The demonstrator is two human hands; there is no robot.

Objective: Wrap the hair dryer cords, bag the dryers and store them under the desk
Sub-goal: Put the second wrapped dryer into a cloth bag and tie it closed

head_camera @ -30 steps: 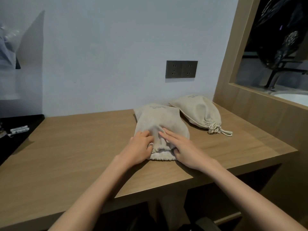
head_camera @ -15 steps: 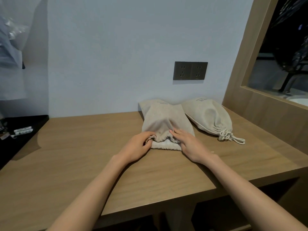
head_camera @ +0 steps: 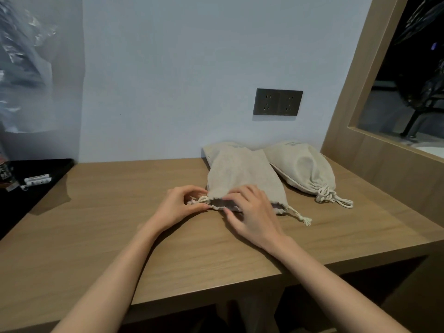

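Two beige cloth drawstring bags lie on the wooden desk (head_camera: 120,224). The nearer bag (head_camera: 242,174) has its mouth toward me, slightly open and dark inside. My left hand (head_camera: 179,207) pinches the left end of the mouth where the drawstring comes out. My right hand (head_camera: 252,212) grips the mouth's upper edge with curled fingers. A knotted cord end (head_camera: 304,218) trails out on the right. The second bag (head_camera: 305,171) lies behind to the right, bulging, its cord tied in a knot (head_camera: 326,195). No hair dryer shows.
A dark double wall socket (head_camera: 277,102) sits above the bags. A wooden partition with a window (head_camera: 360,145) bounds the desk on the right. A black surface (head_camera: 31,179) with small white items adjoins at left. Dark open space lies under the desk (head_camera: 360,296).
The gathered mouth of the nearer bag has been spread open by both hands. My left hand now pinches the cord end, and the right cord end lies free.
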